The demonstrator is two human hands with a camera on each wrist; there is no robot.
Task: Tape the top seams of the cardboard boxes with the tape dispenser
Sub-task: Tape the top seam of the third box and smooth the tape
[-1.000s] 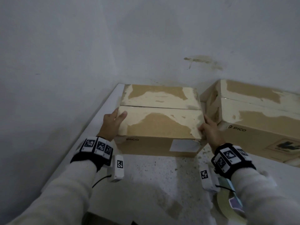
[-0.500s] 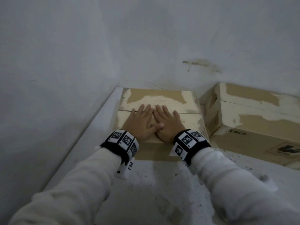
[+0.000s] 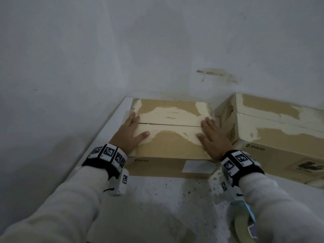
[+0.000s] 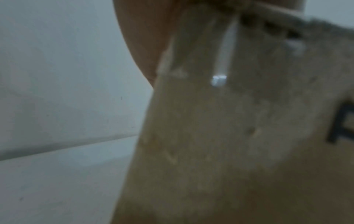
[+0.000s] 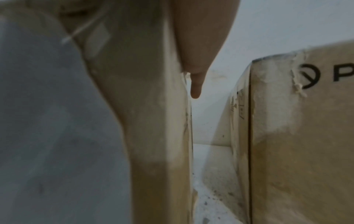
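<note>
The box [image 3: 168, 135] sits mid-frame on the white worktop [image 3: 157, 199], pushed toward the wall corner, with a second box [image 3: 273, 137] just beside it at the right. Its top seam [image 3: 168, 124] runs left to right, a thin dark slit between two flaps whose paper skin is torn pale in patches.

It looks like light, fairly stiff corrugated board; the flaps likely spring up if released, and the peeled surface may give tape a poor bite. Best held at the flap ends, near the side edges, leaving the seam bare.

The left hand [image 3: 130, 134] lies flat on the left end of the top, fingers straight across the seam, thumb spread toward the middle. The right hand [image 3: 213, 137] mirrors it at the right end, fingers straight, palm down. Neither grips anything; both press.

The tape dispenser [image 3: 243, 228] lies at lower right of the frame, partly hidden under the right sleeve, not in hand.
</note>
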